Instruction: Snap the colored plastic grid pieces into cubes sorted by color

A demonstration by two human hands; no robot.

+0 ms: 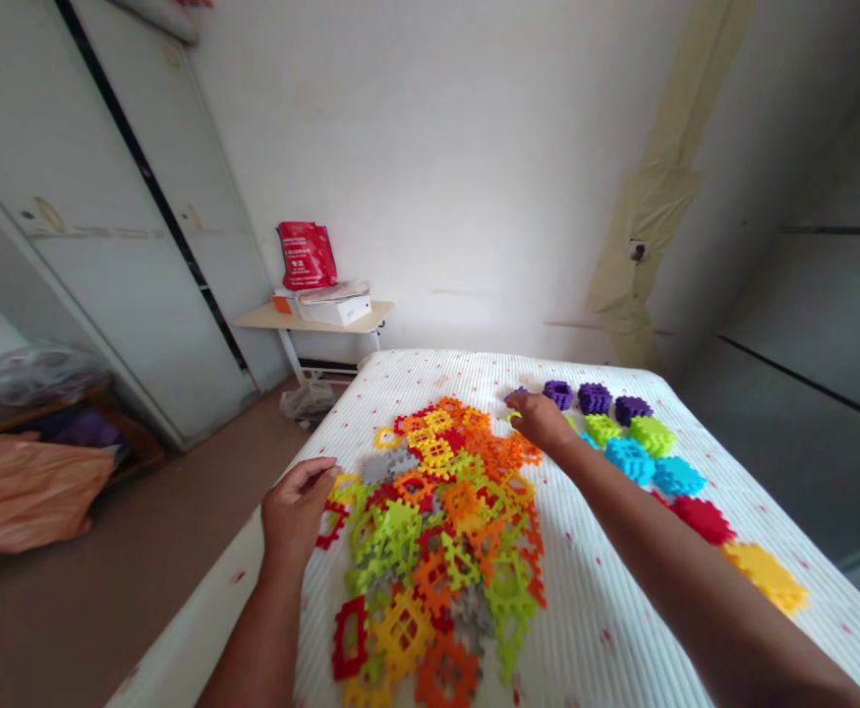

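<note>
Our two hands are well apart over a white ribbed bedspread with small red flecks, which covers a bed. Between them lies a loose, overlapping heap of flat plastic waffle-grid tiles in orange, yellow, lime green, grey and red. Our left hand hovers open with its fingers curved, beside the heap's near left edge, just by a yellow square tile and a red tile; we cannot tell whether it touches them. Our right hand reaches across the far side of the heap, its fingertips bent down beside a small purple tile and a lime-green tile. We cannot tell whether it is pinching either one. To the right of the heap, sorted clusters of tiles run in a curved line along the bed: dark purple stacks, lime-green stacks, sky-blue stacks, red tiles and yellow tiles. Beyond the bed, a small pale wooden counter stands against the white wall, carrying a white cardboard box and an upright red paper bag. An orange plastic sheet lies on a low wooden shelf at the far left.
</note>
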